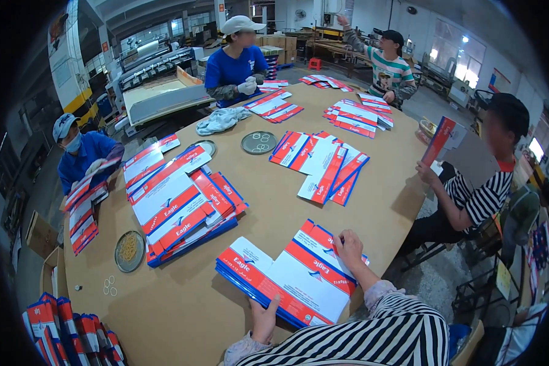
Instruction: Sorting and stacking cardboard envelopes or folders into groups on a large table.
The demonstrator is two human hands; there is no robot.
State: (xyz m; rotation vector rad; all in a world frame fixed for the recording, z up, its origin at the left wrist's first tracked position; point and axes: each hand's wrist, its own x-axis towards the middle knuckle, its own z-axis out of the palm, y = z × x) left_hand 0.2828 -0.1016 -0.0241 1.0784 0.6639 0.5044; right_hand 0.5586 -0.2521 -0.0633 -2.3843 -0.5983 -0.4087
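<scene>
A stack of flat cartons (311, 283), white with red and blue bands, lies in front of me near the table's edge. My left hand (264, 318) grips its near left edge, thumb on top and fingers out of sight below. At the stack's right edge, my right hand (349, 250) has its fingers curled against the cardboard, fingertips partly hidden. To the left stands a taller pile of the same cartons (171, 210). Farther off, beyond my stack, more flat cartons (320, 161) lie fanned out.
A round dish of yellowish rubber bands (129, 251) sits left, near loose white rings (110, 285). Another dish (258, 142) and a cloth (221, 121) are farther back. Bundled cartons (73, 332) stand lower left. Several people surround the brown table (384, 183); one holds a carton (439, 143).
</scene>
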